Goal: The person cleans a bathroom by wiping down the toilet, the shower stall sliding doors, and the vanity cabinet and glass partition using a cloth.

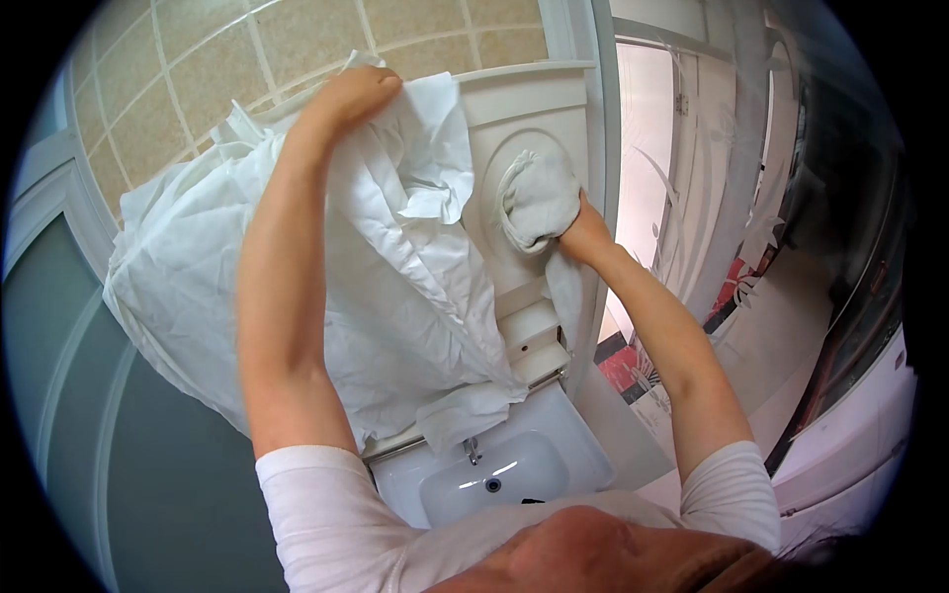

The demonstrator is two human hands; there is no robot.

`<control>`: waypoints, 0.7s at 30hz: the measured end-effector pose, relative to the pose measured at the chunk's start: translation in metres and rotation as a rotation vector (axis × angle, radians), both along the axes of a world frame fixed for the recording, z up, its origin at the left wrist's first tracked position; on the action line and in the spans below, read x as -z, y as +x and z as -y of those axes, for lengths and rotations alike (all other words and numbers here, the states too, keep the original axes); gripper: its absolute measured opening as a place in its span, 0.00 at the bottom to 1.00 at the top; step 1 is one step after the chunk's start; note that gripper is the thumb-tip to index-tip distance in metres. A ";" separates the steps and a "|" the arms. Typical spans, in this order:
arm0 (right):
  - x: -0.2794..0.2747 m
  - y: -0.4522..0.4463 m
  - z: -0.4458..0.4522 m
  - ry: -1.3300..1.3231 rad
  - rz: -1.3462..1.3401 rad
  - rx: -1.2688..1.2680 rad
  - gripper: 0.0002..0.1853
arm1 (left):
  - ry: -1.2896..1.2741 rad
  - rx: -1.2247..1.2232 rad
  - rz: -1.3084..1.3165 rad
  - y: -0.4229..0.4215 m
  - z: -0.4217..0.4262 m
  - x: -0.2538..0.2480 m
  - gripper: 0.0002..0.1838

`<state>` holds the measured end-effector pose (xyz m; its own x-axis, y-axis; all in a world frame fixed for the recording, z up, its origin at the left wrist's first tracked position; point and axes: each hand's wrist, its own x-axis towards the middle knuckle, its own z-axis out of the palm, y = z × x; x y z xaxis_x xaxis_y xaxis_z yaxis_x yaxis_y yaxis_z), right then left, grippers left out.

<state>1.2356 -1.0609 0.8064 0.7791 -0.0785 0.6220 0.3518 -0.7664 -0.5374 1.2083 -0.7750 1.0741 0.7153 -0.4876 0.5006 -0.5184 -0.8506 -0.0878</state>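
A large white sheet (395, 287) hangs in folds over the front of a pale cabinet above the sink. At its top edge is my left hand (361, 96), fingers curled over the fabric, with a corner of the sheet spread to its right. My right hand (585, 235) grips a bunched pale grey-white cloth (541, 198), which lies against the round molded panel (501, 148) of the cabinet. The fingers of my right hand are mostly hidden by this cloth.
Below the cabinet is a white sink (583, 450) with a small faucet (472, 451). Beige tiles (213, 84) cover the wall. A grey-paned door (59, 296) stands at left, and a glass panel with leaf patterns (692, 178) at right.
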 end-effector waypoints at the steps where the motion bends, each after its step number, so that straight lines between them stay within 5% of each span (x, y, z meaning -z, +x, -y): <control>1: -0.005 -0.007 -0.002 -0.001 0.000 0.000 0.40 | 0.075 -0.131 0.051 0.004 0.006 0.002 0.22; 4: -0.003 -0.007 -0.003 0.093 0.021 -0.024 0.38 | 0.030 -0.245 0.136 -0.014 0.018 0.016 0.30; 6: 0.007 0.011 0.007 -0.431 0.288 0.052 0.38 | 0.019 -0.257 0.119 -0.015 0.020 0.020 0.31; 7: 0.004 0.016 0.009 -0.433 0.286 0.060 0.38 | 0.042 -0.253 0.136 -0.013 0.019 0.020 0.31; 9: -0.036 0.000 -0.017 -0.373 0.589 -0.066 0.38 | 0.060 -0.241 0.161 -0.013 0.018 0.018 0.31; 11: -0.082 -0.024 -0.063 0.292 0.485 -0.487 0.37 | 0.073 -0.208 0.204 -0.015 0.017 0.019 0.29; 13: -0.104 -0.017 -0.097 0.343 0.482 -0.651 0.35 | 0.080 -0.195 0.226 -0.008 0.014 0.020 0.29; 15: -0.116 -0.006 -0.108 -0.213 1.001 -0.211 0.34 | 0.080 -0.191 0.250 -0.011 0.016 0.020 0.29; 16: -0.114 -0.002 -0.100 -0.046 0.752 -0.343 0.32 | 0.079 -0.195 0.237 -0.011 0.015 0.020 0.29; 21: -0.091 0.026 0.043 0.078 0.317 0.001 0.25 | 0.055 -0.221 0.170 -0.015 0.017 0.020 0.31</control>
<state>1.2613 -1.1040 0.8978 0.5474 -0.1365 0.8257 0.5101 -0.7277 -0.4585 1.1934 -0.7916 1.0542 0.7152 -0.3588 0.5998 -0.2947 -0.9330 -0.2067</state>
